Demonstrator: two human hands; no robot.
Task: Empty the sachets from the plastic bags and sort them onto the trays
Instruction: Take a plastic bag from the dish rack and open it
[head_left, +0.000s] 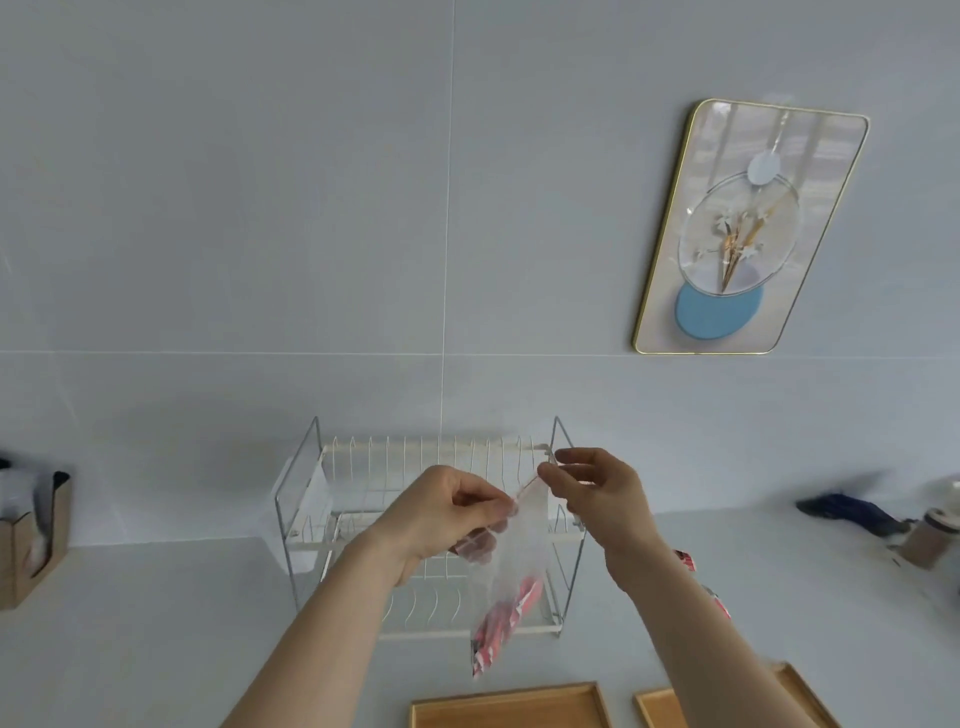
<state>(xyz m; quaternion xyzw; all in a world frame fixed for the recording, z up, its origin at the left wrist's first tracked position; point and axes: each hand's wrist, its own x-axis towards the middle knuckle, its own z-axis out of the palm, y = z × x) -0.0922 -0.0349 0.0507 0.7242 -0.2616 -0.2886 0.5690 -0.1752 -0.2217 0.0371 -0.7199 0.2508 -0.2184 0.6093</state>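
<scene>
A clear plastic bag (519, 551) hangs in the air in front of me, with red and white sachets (501, 626) gathered in its bottom. My left hand (447, 512) pinches the bag's top edge on the left side. My right hand (597, 496) pinches the same top edge on the right side. Two wooden trays lie at the near edge of the counter: one (511, 706) below the bag, the other (660, 709) partly hidden by my right forearm. More red sachets (688, 561) peek out behind that forearm.
A white wire dish rack (363, 493) stands on the counter against the wall, right behind the bag. A cardboard box (31, 540) sits at the far left. A dark blue object (852, 512) and a small container (930, 535) sit at the far right. A framed picture (748, 228) hangs on the wall.
</scene>
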